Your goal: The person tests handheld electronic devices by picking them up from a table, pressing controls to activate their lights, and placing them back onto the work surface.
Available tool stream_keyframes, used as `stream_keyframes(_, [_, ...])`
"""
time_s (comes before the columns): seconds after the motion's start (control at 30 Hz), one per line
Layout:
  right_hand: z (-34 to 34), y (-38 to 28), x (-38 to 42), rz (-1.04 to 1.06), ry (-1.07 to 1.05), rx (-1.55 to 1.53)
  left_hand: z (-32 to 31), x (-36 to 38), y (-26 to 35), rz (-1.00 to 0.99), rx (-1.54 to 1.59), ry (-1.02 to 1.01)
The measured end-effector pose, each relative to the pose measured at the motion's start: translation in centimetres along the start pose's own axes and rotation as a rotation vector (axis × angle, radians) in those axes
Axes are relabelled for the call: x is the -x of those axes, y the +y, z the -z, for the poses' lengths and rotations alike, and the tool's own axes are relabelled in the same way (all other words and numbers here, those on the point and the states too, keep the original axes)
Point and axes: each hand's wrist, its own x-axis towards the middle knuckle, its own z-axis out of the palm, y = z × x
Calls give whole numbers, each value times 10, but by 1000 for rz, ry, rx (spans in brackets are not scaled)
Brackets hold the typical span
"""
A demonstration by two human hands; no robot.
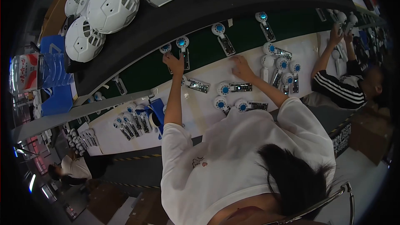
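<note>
My left hand reaches over the green belt, its fingers closed on a fan-like handheld device with a round white head and blue centre. Its handle is mostly hidden by the hand. Right beside it lies a similar device with its circuit board showing. My right hand hovers at the belt's near edge, fingers apart and holding nothing. Another such device lies on the belt, beyond and left of that hand. Between my forearms, several more devices rest on the white tabletop.
A dark shelf above the belt carries white domed housings. To the left are a blue holder and a row of devices. At right, a co-worker in a striped sleeve handles white parts. Another person is at far left.
</note>
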Motion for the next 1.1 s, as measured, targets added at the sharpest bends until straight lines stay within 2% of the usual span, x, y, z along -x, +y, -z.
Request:
stream_keyframes(0.07, [5,-10,37,15,-167,-37,-4,8,10,-141,-252,-146])
stream_keyframes(0.1, [8,-17,50,27,-228,-14,-3,11,14,-139,-249,-142])
stream_keyframes(0.17, [8,-23,63,8,-262,40,1,14,22,76,-391,-400])
stream_keyframes(0.2, [9,-24,66,-16,-296,92,-5,13,11,74,-386,-394])
stream_keyframes(0.27, [5,-25,64,-26,-305,111,-25,8,-20,253,-261,-427])
stream_keyframes(0.33, [0,-22,61,-35,-308,128,-18,12,-10,255,-209,-401])
stream_keyframes(0.4, [-2,-25,55,-163,-328,120,-8,14,-1,254,-164,-375])
stream_keyframes(0.43, [0,-28,51,-161,-324,122,-3,17,3,240,33,-389])
stream_keyframes(0.47, [3,-29,47,-224,-281,28,2,21,6,226,229,-402])
stream_keyframes(0.5, [7,-35,41,-286,-240,-68,9,29,17,228,228,-400])
stream_keyframes(0.53, [8,-41,36,-282,-244,-69,17,38,34,211,420,-353])
stream_keyframes(0.57, [9,-48,32,-445,-217,-330,28,47,55,192,611,-300])
stream_keyframes(0.6, [12,-56,27,-607,-187,-590,64,51,95,299,752,-393])
stream_keyframes(0.63, [20,-72,22,-606,-189,-588,98,54,131,404,892,-487])
stream_keyframes(0.7, [42,-107,15,-646,-176,-1086,116,72,148,439,946,-526])
stream_keyframes(0.77, [51,-123,13,-575,-145,-1176,132,88,160,505,1307,-598])
stream_keyframes(0.8, [55,-129,14,-505,-109,-1266,138,93,166,468,1277,-616])
stream_keyframes(0.9, [63,-141,17,-425,-97,-1259,156,103,181,417,1229,-596])
stream_keyframes(1.0, [67,-149,19,-374,-53,-1253,151,112,177,320,1254,-553])
stream_keyframes(1.1, [67,-150,21,-401,-72,-1264,167,112,188,336,1193,-546])
